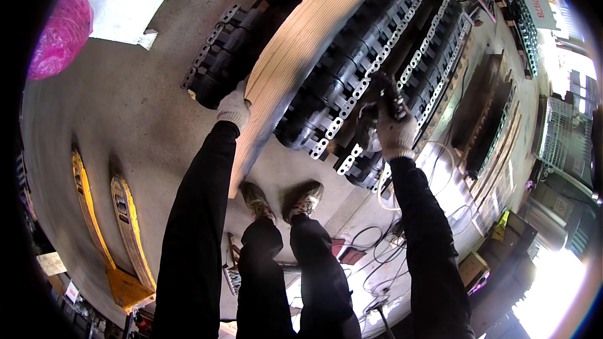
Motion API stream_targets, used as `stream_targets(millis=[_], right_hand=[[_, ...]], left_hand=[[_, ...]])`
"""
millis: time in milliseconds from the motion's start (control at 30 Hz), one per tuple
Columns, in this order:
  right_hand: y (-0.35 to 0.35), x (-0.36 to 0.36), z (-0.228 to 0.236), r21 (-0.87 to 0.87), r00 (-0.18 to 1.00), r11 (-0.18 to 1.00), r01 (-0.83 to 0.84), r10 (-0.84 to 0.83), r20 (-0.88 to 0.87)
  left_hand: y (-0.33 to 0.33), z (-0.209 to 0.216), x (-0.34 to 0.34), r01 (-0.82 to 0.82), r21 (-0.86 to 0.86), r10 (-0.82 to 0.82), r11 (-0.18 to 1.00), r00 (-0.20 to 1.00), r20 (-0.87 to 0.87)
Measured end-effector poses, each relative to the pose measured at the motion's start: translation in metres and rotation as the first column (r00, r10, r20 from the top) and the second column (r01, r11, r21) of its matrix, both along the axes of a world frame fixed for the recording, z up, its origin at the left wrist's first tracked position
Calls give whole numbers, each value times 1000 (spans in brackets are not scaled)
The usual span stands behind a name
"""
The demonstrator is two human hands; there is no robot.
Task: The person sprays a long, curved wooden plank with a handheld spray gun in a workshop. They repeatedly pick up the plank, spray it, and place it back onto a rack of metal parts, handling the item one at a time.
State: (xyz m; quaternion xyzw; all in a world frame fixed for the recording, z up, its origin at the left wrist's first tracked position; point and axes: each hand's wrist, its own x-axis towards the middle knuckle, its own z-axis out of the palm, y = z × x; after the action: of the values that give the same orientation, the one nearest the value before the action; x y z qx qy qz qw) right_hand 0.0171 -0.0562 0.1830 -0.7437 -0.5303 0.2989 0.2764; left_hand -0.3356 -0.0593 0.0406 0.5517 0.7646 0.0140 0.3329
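My left hand (pixel 233 108), in a pale glove, grips the left edge of a long wooden board (pixel 301 44), its fingers partly hidden. The board stands tilted between two black track chains, its right side darkened with black. In my right hand (pixel 397 130), whose glove is blackened at the fingers, is a dark spray gun (pixel 367 127); its outline blurs into the dark parts behind. A pale hose (pixel 379 198) loops below that hand. The glossy black track chain (pixel 342 69) with bare metal link edges lies between my hands, and another chain (pixel 433 66) lies just beyond my right hand.
A further chain (pixel 217 56) lies left of the board. Yellow pallet-truck forks (pixel 129 226) stand at lower left, near a pink plastic bag (pixel 63 31) and white sheet (pixel 125 0) farther up. Cables (pixel 377 251) tangle on the floor right of my feet. More track sections (pixel 493 132) lie at right.
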Motion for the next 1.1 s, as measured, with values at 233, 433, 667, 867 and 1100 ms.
stream_targets(millis=[233, 433, 667, 867, 1100], right_hand=[[34, 4, 1, 135, 997, 988, 70, -67, -30], [9, 1, 9, -25, 1000, 999, -24, 24, -5], [69, 38, -5, 42, 998, 997, 68, -68, -11], [142, 67, 9, 125, 994, 986, 109, -112, 16], [116, 61, 7, -98, 996, 994, 56, -62, -61]], left_hand=[[-1, -20, -8, 46, 44, -48, 998, 998, 44], [1, -9, -1, 22, 59, -25, 998, 998, 59], [-1, -15, -4, -13, 24, 12, 1000, 999, 35], [0, -1, 1, -24, 48, 21, 999, 998, 63], [-5, -7, 0, -9, 81, 6, 997, 999, 39]])
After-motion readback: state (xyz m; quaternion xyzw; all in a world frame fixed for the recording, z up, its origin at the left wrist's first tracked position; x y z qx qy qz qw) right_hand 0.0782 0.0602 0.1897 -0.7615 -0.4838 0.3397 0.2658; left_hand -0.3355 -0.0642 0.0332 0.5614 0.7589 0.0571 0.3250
